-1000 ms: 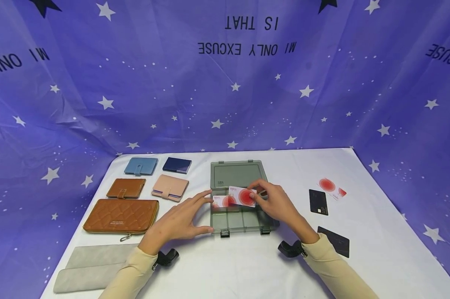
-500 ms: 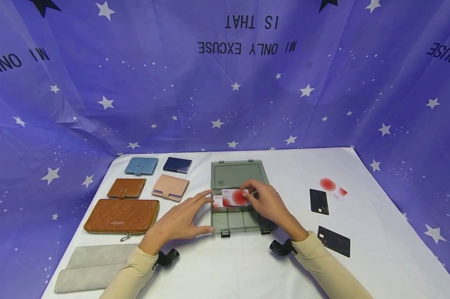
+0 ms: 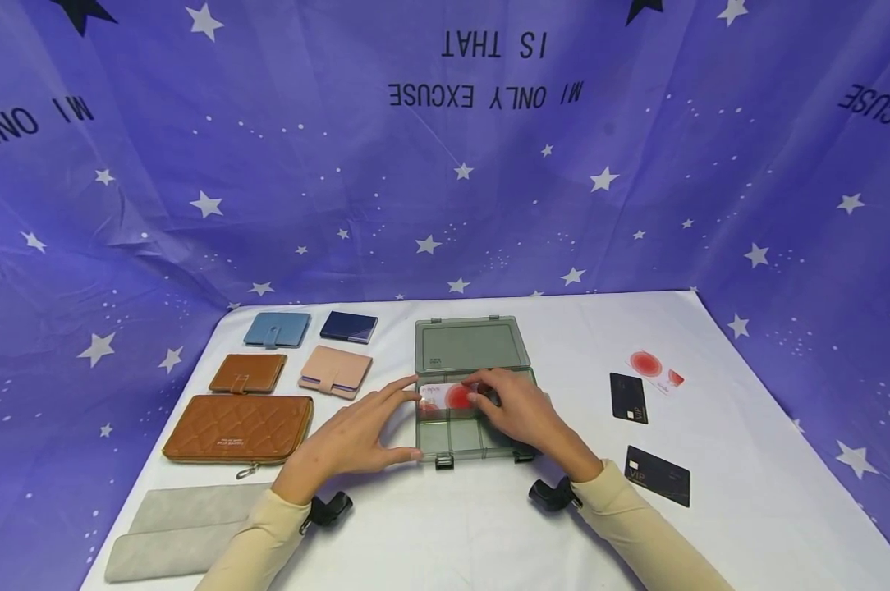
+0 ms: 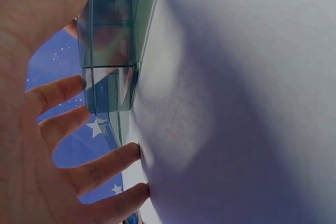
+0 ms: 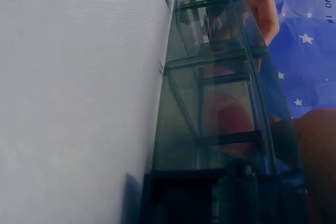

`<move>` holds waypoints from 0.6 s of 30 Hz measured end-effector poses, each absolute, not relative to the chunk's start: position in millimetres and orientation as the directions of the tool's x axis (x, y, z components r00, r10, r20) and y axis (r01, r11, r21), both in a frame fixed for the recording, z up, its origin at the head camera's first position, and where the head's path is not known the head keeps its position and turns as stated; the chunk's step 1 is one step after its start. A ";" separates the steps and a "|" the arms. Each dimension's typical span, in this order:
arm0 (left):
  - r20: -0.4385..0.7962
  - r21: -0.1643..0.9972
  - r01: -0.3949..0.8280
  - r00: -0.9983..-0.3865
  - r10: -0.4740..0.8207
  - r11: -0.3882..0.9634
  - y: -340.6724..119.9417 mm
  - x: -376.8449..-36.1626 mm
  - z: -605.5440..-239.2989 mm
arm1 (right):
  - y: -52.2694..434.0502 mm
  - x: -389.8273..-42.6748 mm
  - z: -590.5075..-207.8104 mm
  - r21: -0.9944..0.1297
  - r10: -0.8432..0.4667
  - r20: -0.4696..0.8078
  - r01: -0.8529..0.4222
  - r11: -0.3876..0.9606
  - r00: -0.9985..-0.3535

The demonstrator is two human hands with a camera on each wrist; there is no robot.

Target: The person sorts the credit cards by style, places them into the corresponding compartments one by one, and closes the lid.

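A white card with red circles (image 3: 439, 397) lies flat within the rear part of a translucent green-grey divided box (image 3: 433, 443), overlapping another like it. My right hand (image 3: 522, 410) pinches the card's right end between thumb and forefinger, its other fingers bent over the box's right side. At the left wall rests my left hand (image 3: 360, 427), fingers spread and fairly straight, fingertips and thumb right at the box's edge. In the left wrist view, those fingers (image 4: 107, 169) lie along the box wall and the tabletop. The box lid (image 3: 470, 343) is folded back behind.
To the left are a blue wallet (image 3: 277, 329), a navy card holder (image 3: 349, 327), a pink wallet (image 3: 336, 369), a brown wallet (image 3: 247, 373), a quilted brown purse (image 3: 238, 428) and a grey sleeve (image 3: 172, 546). Black cards (image 3: 628, 398) and red-patterned cards (image 3: 646, 364) lie at the right.
My right hand has moved left and lowered the red-and-white card from above the box into its rear part. My left hand has stayed at the box's left side.
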State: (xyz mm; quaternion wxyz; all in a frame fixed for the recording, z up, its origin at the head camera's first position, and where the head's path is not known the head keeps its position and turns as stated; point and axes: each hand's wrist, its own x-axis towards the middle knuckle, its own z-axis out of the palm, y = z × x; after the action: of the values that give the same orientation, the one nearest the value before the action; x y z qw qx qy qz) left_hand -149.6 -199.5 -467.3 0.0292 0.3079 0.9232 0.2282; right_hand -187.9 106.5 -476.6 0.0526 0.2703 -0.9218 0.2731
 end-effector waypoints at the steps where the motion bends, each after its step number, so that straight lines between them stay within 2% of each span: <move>1: 0.087 0.440 0.555 -0.809 0.582 0.706 -199.4 -149.6 -467.3 | 106.1 -187.5 -477.0 -0.465 -0.473 0.236 -0.526 0.712 -0.849; 8: 0.093 0.437 0.559 -0.807 0.583 0.705 -199.4 -149.2 -468.0 | 101.7 -183.6 -478.0 -0.428 -0.490 0.173 -0.513 0.744 -0.854; 18: 0.096 0.436 0.561 -0.806 0.584 0.703 -199.5 -149.4 -468.3 | 106.2 -181.3 -472.4 -0.455 -0.501 0.154 -0.511 0.729 -0.852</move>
State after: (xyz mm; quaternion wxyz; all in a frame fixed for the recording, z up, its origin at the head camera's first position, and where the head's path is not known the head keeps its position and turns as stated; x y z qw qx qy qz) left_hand -149.4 -199.5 -468.3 0.0248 0.3104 0.9225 0.2280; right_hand -181.3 106.2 -472.4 0.0106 0.2721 -0.9298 0.2475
